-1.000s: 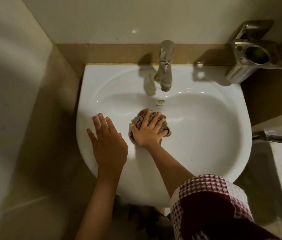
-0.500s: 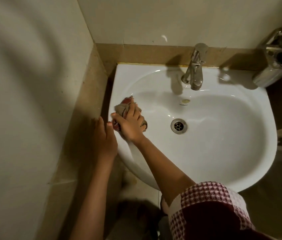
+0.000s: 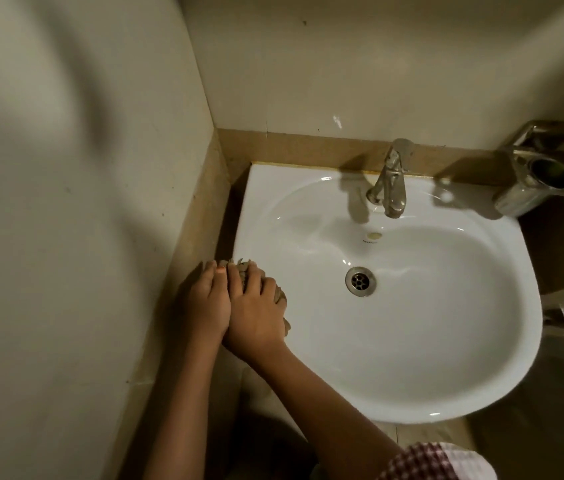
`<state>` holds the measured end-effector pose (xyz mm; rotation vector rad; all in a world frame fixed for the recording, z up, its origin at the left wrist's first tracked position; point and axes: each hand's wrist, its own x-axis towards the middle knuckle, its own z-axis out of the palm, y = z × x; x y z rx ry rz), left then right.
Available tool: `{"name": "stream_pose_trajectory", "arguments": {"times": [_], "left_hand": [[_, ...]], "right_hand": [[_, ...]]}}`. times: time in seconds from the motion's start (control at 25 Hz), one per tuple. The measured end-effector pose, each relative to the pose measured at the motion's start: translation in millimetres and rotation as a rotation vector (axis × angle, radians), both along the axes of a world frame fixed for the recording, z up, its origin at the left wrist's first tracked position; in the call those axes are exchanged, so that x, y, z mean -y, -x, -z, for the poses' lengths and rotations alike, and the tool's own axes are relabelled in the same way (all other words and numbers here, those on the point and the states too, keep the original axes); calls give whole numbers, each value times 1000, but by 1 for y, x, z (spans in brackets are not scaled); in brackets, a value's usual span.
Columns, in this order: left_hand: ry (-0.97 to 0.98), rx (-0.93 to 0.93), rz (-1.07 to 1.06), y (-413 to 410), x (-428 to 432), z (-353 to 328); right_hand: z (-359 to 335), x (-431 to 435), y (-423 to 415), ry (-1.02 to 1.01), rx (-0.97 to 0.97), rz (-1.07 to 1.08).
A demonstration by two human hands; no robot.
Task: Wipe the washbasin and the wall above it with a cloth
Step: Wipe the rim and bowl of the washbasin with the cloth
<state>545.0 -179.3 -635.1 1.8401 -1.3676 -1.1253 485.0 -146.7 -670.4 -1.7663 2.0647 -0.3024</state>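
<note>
Washbasin (image 3: pixel 412 341) left rim — cloth (image 3: pixel 240 271) bunched under right hand (image 3: pixel 256 317), left hand (image 3: pixel 204 306) alongside.

A: Where is the washbasin (image 3: pixel 481 393)?
B: Centre-right of the frame, its back edge against the wall (image 3: pixel 343 64). The tap (image 3: pixel 389 183) stands at that edge, and the drain (image 3: pixel 360 283) is in the bowl below it.
A: And the cloth (image 3: pixel 242 264)?
B: On the basin's left rim, under the right hand (image 3: pixel 256 317). The left hand (image 3: pixel 204 306) lies just left, touching the right hand. A holder (image 3: pixel 533 174) sits upper right.

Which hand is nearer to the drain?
Right. The right hand presses the cloth on the washbasin rim, left of the drain; the left hand lies beside it, farther left.
</note>
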Motion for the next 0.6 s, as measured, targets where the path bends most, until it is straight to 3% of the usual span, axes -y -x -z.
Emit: {"name": "stream_pose_trajectory", "arguments": {"times": [0.12, 0.32, 0.6], "left_hand": [[105, 82, 71, 3, 17, 3], [327, 135, 198, 15, 41, 13], [393, 590, 420, 41, 87, 37]], "right_hand": [[1, 41, -3, 40, 39, 39], [-2, 130, 26, 91, -64, 25], [-4, 165, 100, 200, -122, -8]]}}
